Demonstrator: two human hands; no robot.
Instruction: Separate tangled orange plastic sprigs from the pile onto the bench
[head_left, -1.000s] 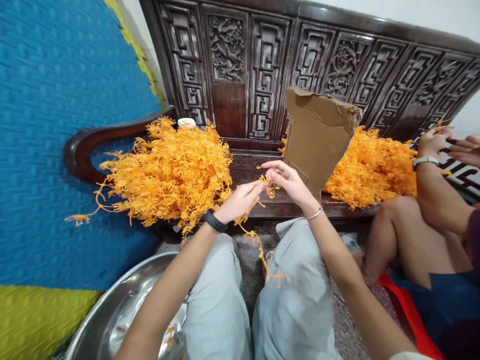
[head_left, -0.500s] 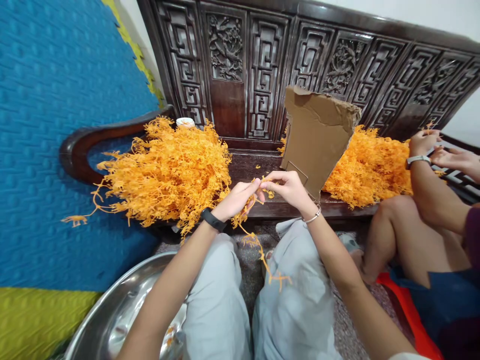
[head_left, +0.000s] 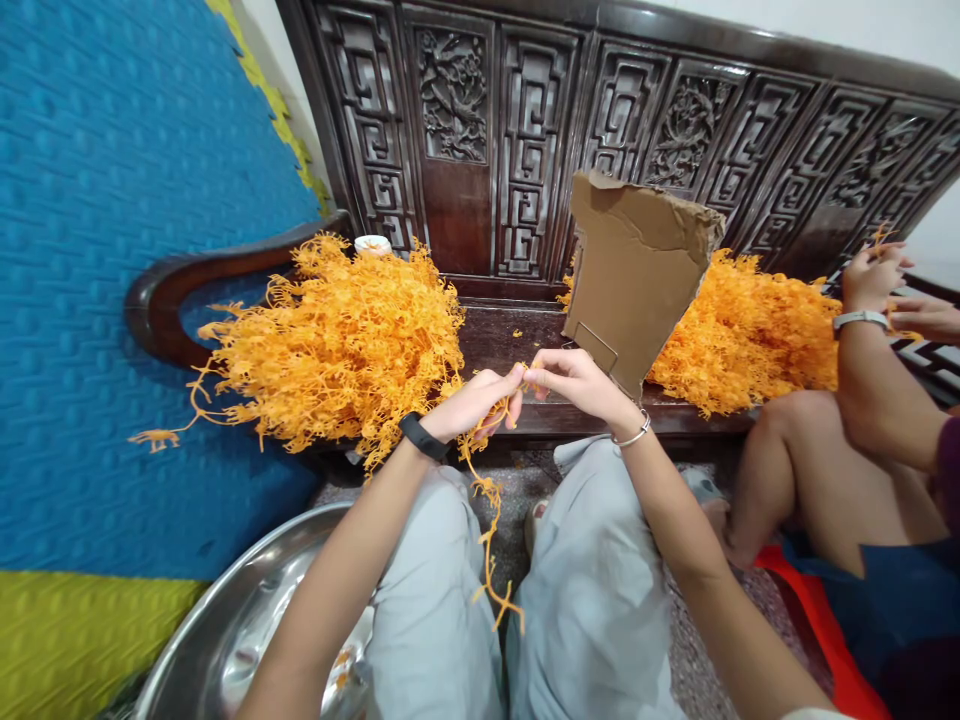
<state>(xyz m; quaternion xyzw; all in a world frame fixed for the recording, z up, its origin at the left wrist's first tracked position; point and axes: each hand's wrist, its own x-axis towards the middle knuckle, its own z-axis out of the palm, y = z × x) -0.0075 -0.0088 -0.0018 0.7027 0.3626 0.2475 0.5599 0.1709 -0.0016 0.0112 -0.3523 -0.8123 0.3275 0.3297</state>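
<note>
Near the table's (head_left: pixel 517 345) front edge, left hand (head_left: pixel 472 400) and right hand (head_left: pixel 577 380) pinch the orange strand (head_left: pixel 487 520), which now hangs straighter between the knees, its tail swung left.

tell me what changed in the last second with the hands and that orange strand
The right hand closed from open fingers to a pinch grip against the left hand. The dangling orange plastic strand swung left between the knees. Orange heaps, torn cardboard piece and steel basin stayed put.
</note>
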